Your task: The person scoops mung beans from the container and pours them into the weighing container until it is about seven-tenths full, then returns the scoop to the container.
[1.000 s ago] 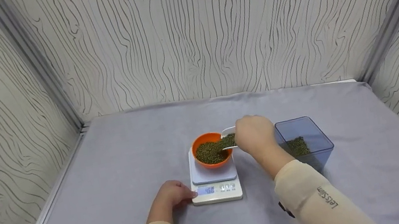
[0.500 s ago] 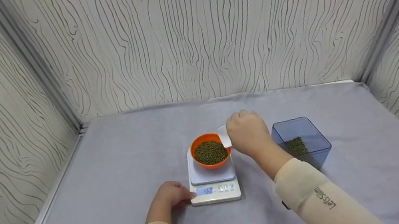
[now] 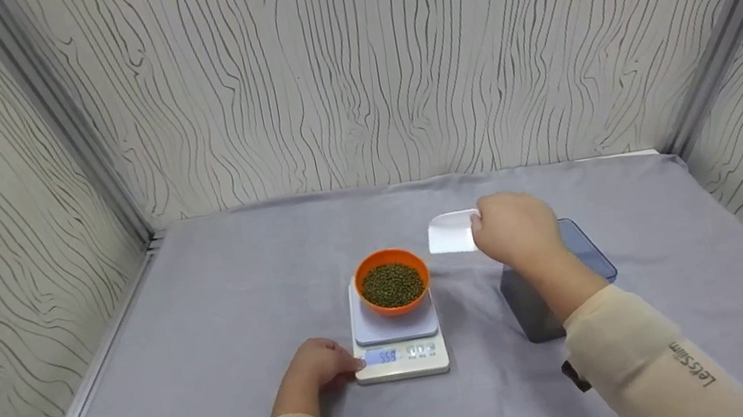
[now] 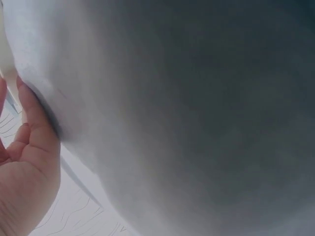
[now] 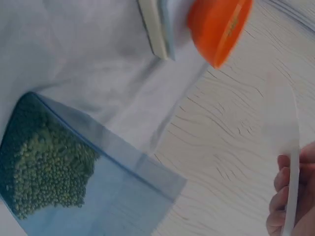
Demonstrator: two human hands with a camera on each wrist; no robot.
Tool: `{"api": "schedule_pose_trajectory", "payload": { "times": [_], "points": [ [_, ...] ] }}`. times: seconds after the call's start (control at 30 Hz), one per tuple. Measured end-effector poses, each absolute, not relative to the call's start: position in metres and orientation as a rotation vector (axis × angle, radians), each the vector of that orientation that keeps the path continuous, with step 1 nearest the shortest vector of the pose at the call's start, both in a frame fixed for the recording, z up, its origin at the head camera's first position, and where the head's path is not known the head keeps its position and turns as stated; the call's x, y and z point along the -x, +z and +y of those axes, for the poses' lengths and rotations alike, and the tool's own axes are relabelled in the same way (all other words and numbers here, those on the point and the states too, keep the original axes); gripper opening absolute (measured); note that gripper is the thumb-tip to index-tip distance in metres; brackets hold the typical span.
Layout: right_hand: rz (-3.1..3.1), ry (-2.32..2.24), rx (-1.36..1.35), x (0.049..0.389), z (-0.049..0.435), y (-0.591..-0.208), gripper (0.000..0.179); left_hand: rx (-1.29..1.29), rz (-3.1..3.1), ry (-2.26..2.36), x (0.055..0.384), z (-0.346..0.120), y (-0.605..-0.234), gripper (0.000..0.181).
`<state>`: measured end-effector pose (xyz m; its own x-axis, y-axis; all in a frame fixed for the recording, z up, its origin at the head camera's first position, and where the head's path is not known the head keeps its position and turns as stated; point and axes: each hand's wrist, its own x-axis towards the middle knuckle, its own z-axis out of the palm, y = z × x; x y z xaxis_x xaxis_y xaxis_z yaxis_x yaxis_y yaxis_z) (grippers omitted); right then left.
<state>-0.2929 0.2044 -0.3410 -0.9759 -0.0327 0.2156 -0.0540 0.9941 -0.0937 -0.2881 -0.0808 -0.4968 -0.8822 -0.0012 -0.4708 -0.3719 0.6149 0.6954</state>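
Note:
My right hand [image 3: 517, 228] grips the handle of a white scoop [image 3: 451, 233], held in the air right of the bowl; no grains show on it. An orange bowl [image 3: 388, 258] of small green beans [image 3: 392, 285] stands on the plate of a white kitchen scale [image 3: 402, 366], whose lit display seems to read 559. My left hand [image 3: 322, 360] holds the scale's front left edge, thumb beside the display. A see-through blue container [image 5: 118, 201] with green beans [image 5: 51, 167] in one end is below my right hand, partly hidden by the forearm in the head view.
Grey cloth [image 3: 227, 293] covers the table. Wood-patterned panels [image 3: 348, 69] stand behind and at both sides, joined by grey metal posts [image 3: 58, 117].
The scoop tipped its beans into the bowl, then moved right with my right hand, away from the bowl. The display number rose. My left hand stayed at the scale.

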Motion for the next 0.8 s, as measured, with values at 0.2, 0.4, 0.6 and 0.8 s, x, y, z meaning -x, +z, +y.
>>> {"api": "schedule_pose_trajectory", "payload": {
  "times": [0.2, 0.4, 0.6, 0.8],
  "points": [
    [-3.08, 0.261, 0.067, 0.285, 0.247, -0.314, 0.023, 0.287, 2.42, 1.178, 0.287, -0.081, -0.495, 0.021],
    [-3.145, 0.119, 0.174, 0.281, 0.278, -0.308, 0.017, 0.241, 2.424, 1.18, 0.286, -0.082, -0.495, 0.021],
    [-3.227, -0.179, 0.102, 0.28, 0.281, -0.327, 0.016, 0.253, 2.415, 1.191, 0.288, -0.082, -0.496, 0.021],
    [-3.25, -0.429, 0.044, 0.28, 0.274, -0.355, 0.017, 0.247, 2.437, 1.156, 0.288, -0.081, -0.498, 0.021]
  ]
}}
